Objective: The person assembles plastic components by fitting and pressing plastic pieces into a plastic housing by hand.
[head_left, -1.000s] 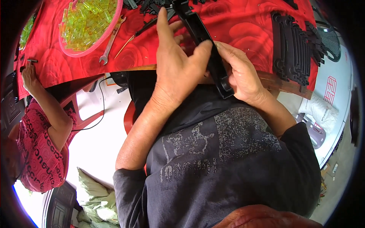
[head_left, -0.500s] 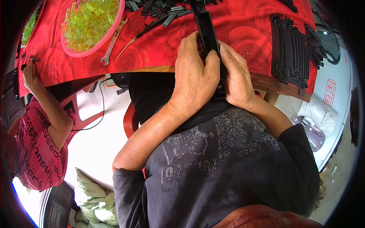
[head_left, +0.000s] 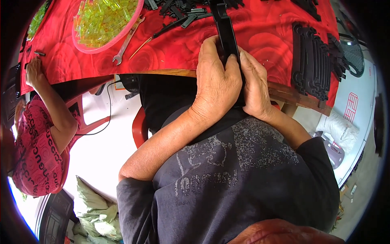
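Observation:
Between my two hands is a long black plastic part (head_left: 227,34), a narrow channel-like strip that stands tilted over the table's front edge. My left hand (head_left: 217,77) wraps round its left side, the thumb lying along its face. From the other side my right hand (head_left: 255,83) presses against it with the fingers held together. Its far end reaches over the red cloth; the near end is partly hidden by my hands, close to my body. What exactly the part belongs to I cannot make out.
On the red tablecloth (head_left: 170,53) stands a pink basket (head_left: 87,51) of yellow-green clear pieces, beside a wrench (head_left: 126,42) and a thin stick (head_left: 140,48). Small black pieces (head_left: 189,18) lie behind, long black strips (head_left: 310,61) at right. A co-worker's hand (head_left: 34,73) is at far left.
The view has shifted slightly, so the table's things sit a little further right and higher. My hands keep the same hold on the black part.

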Demonstrator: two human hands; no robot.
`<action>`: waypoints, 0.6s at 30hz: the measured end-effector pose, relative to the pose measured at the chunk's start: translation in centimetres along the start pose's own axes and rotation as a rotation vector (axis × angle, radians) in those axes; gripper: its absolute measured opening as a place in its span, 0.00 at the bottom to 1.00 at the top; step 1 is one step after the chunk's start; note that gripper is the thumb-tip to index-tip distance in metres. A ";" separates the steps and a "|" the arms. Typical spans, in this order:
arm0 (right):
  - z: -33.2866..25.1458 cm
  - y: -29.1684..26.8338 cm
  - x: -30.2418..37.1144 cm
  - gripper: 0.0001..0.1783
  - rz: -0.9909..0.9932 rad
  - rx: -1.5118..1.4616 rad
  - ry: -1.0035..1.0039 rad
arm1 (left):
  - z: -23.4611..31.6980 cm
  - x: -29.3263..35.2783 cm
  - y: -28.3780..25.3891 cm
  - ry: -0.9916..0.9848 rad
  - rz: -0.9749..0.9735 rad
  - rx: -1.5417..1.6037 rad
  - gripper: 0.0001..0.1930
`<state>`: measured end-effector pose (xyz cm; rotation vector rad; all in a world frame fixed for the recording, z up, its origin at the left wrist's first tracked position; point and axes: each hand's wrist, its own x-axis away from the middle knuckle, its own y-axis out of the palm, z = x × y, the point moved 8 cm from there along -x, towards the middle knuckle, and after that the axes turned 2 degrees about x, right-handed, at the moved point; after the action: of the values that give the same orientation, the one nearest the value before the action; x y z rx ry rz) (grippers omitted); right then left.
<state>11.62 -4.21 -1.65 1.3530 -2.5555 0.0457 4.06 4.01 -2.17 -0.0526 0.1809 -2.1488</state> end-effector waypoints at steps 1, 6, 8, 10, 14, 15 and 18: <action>-0.1 0.1 0.0 0.27 -0.021 0.032 -0.009 | 0.0 0.0 0.0 -0.001 0.004 0.002 0.17; 0.0 0.4 0.0 0.31 -0.038 0.019 -0.009 | -0.2 -0.3 -0.2 -0.181 -0.031 0.083 0.16; 0.1 0.6 0.1 0.32 -0.053 0.011 0.006 | -0.2 -0.5 -0.3 -0.142 -0.016 0.077 0.15; -0.2 0.7 0.1 0.33 -0.058 0.054 -0.023 | 0.1 -0.6 -0.5 -0.104 0.001 0.071 0.15; 0.2 0.2 0.3 0.33 -0.045 0.070 -0.016 | 0.4 -0.7 -0.5 -0.123 0.019 0.094 0.15; 0.2 0.1 0.3 0.32 -0.038 0.073 -0.019 | 0.3 -0.7 -0.5 -0.136 0.018 0.098 0.15; 0.3 -0.1 0.4 0.31 -0.026 0.080 -0.019 | 0.4 -0.8 -0.4 -0.112 0.013 0.104 0.16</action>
<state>11.38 -4.63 -1.87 1.4222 -2.5766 0.1320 4.21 4.87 -1.72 -0.1110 0.0044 -2.1324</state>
